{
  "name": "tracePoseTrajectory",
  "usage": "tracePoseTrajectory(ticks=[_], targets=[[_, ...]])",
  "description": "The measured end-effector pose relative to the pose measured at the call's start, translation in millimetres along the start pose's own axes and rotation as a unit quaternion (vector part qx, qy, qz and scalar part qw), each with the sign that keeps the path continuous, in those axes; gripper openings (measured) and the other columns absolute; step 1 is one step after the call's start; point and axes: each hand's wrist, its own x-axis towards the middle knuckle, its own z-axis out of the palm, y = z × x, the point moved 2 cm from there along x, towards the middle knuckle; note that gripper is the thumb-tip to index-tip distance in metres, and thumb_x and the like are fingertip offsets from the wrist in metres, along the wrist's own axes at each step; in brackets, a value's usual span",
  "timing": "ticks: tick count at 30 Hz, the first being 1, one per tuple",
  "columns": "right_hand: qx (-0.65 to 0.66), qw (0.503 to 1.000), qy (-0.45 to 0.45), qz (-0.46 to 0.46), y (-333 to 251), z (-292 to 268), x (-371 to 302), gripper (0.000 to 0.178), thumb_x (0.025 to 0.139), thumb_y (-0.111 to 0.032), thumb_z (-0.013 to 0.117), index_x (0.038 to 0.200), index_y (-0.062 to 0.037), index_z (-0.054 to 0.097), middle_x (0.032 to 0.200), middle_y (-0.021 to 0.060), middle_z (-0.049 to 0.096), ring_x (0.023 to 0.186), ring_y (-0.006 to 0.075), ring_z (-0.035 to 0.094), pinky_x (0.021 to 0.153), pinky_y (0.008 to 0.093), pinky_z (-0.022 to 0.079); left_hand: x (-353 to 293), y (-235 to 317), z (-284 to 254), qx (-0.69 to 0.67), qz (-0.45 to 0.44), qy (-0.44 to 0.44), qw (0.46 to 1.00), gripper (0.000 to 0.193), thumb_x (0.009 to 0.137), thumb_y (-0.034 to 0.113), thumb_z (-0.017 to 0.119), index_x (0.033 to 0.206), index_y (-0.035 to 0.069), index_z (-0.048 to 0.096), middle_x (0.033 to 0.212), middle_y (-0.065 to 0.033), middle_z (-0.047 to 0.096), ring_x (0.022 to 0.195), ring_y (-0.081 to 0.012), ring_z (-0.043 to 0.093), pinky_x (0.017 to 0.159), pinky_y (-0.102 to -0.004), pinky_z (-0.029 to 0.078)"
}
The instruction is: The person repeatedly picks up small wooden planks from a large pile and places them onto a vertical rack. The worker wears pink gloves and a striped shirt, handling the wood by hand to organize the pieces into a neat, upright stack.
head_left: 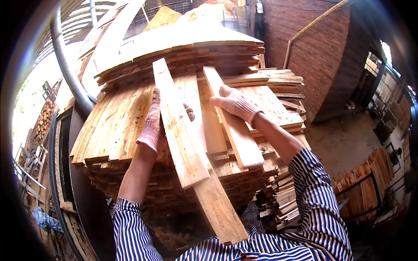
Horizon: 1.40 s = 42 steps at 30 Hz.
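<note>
The head view shows each gloved hand on sawn timber above a broad plank stack [113, 124]. The left hand [152, 122] is curled around the upper plank [180, 130] from beneath, its fingertips [190, 112] showing past the far edge. Under that board a lower plank [222, 213] slants out toward the striped shirt [270, 252]; whether the same hand also grips it, I cannot tell. The right hand [237, 103] is closed over the right-side plank [237, 135], thumb and finger across its top face, the rest hidden.

The likeliest trouble seems to be the upper plank sliding on the lower plank, since the two lie at slightly different angles and overhang the stack's near edge. If the lower plank is ungripped, its near end could tip down, or jab the body if pushed. The right-side plank, held well up its length, could swing at its near end and knock its neighbour. Loose, uneven boards along the stack's front might shift if leaned on or caught by a corner. Rough sawn edges could also snag the knit gloves or drive splinters through, should a board slip through the grip.
</note>
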Motion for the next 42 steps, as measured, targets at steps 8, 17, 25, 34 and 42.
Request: tracePoseTrajectory(ticks=[8,17,25,34,42], targets=[[-0.057,0.984,-0.039,-0.164,-10,39,81,0.068,0.098,-0.061,0.042,0.139,-0.0086,0.054,0.139,0.0147,0.060,0.121,0.0270,0.060,0.101,0.0395,0.048,9,2,-17,0.144,0.017,0.129,0.981,0.050,0.103,0.046,0.049,0.137,0.010,0.056,0.119,-0.0106,0.068,0.105,-0.0214,0.065,0.087,-0.0357,0.056],[0.134,0.983,-0.089,-0.089,-73,5,7,0.099,0.069,-0.034,0.080,0.155,-0.0098,0.037,0.129,0.0238,0.063,0.103,0.0280,0.068,0.088,0.0351,0.057,63,-13,-12,0.016,-0.035,0.085,0.996,0.033,0.106,0.034,0.049,0.126,0.009,0.057,0.103,-0.0110,0.068,0.091,-0.0250,0.068,0.082,-0.0449,0.061],[-0.062,0.990,-0.010,0.130,-12,-65,-63,0.090,0.069,-0.023,0.071,0.153,-0.0118,0.041,0.121,0.0191,0.067,0.090,0.0258,0.070,0.079,0.0358,0.058,37,-10,-38,-0.012,-0.109,0.004,0.994,0.051,0.109,0.033,0.034,0.131,-0.012,0.046,0.124,-0.0306,0.061,0.114,-0.0403,0.064,0.098,-0.0512,0.057],[-0.052,0.999,0.002,-0.011,52,8,55,0.037,0.098,-0.031,0.048,0.123,-0.0117,0.067,0.114,0.0173,0.072,0.100,0.0339,0.068,0.090,0.0448,0.052,46,-12,-30,0.016,-0.073,0.007,0.997,0.048,0.107,0.034,0.039,0.129,-0.008,0.051,0.116,-0.0263,0.067,0.105,-0.0371,0.069,0.092,-0.0477,0.059],[-0.028,0.965,-0.245,-0.092,-101,-15,-9,0.078,0.098,-0.063,0.049,0.157,-0.0149,0.032,0.155,0.0098,0.042,0.127,0.0220,0.057,0.101,0.0394,0.050,40,30,-78,0.068,0.095,0.234,0.965,0.026,0.101,0.032,0.058,0.109,0.007,0.056,0.079,-0.0080,0.060,0.054,-0.0171,0.054,0.043,-0.0278,0.041]])
